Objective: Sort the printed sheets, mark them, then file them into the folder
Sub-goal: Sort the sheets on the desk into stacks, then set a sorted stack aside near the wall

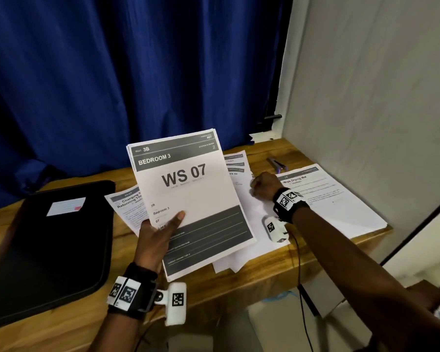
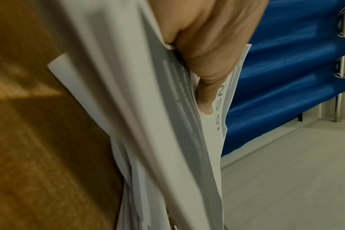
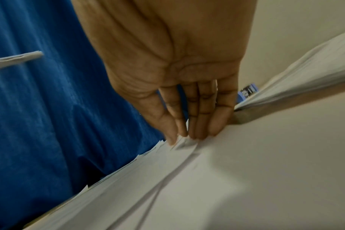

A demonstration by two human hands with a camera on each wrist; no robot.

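Observation:
My left hand [image 1: 160,232] holds up a bundle of printed sheets [image 1: 188,196] above the table; the top one reads "WS 07, Bedroom 3". Its thumb [image 2: 205,93] presses the front of this held bundle [image 2: 148,124], and the fingers behind are hidden. My right hand [image 1: 263,185] reaches onto loose white sheets [image 1: 249,240] spread mid-table. In the right wrist view this right hand [image 3: 187,132] has straight fingers, with the tips on the fanned sheet edges [image 3: 167,171]. A closed black folder [image 1: 48,250] with a white label lies at the left.
A second stack headed "Wipe Drying Mat" [image 1: 335,199] lies at the right by the white wall [image 1: 366,97]. A pen [image 1: 277,165] rests at the back of the wooden table [image 1: 239,288]. A "Charging" sheet [image 1: 127,207] sits beside the folder. A blue curtain [image 1: 137,72] hangs behind.

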